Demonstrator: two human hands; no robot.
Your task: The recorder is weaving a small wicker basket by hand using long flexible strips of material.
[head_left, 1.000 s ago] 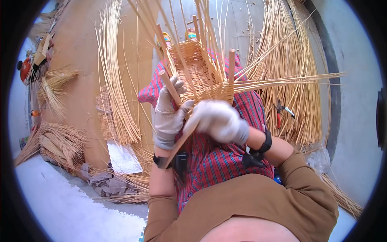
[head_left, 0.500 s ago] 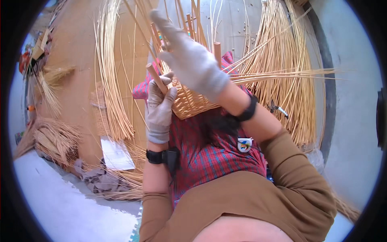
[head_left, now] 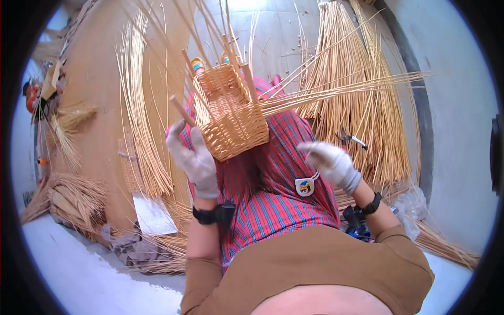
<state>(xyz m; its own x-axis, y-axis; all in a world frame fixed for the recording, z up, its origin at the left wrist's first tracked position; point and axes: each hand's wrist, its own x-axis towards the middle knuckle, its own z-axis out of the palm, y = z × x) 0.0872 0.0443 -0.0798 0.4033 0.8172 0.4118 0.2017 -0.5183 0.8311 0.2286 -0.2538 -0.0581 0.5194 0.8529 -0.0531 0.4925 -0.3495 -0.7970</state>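
Observation:
A rectangular wicker basket (head_left: 236, 131), part-woven, rests on my lap over a red and blue plaid cloth (head_left: 283, 202). Thick wooden posts (head_left: 249, 82) stand at its corners, and thin upright canes rise from its walls. Long loose canes (head_left: 346, 97) stick out from its right side. My left hand (head_left: 195, 161), in a pale work glove, is beside the near left corner, thumb and fingers apart, close to a tilted post (head_left: 182, 110). To the right of the basket, my gloved right hand (head_left: 332, 161) hovers over the cloth, slightly blurred, its fingers loosely stretched and holding nothing visible.
Pruning shears (head_left: 352, 139) with a white handle lie on a large spread of canes (head_left: 357, 105) at right. Another cane bundle (head_left: 137, 105) and a white paper sheet (head_left: 154, 214) lie at left. A crumpled grey cloth (head_left: 142, 249) is nearby. A wall (head_left: 446, 105) bounds the right.
My right hand has come down from above the basket to its right side. My left hand has let go of the corner post, and the basket now shows more fully.

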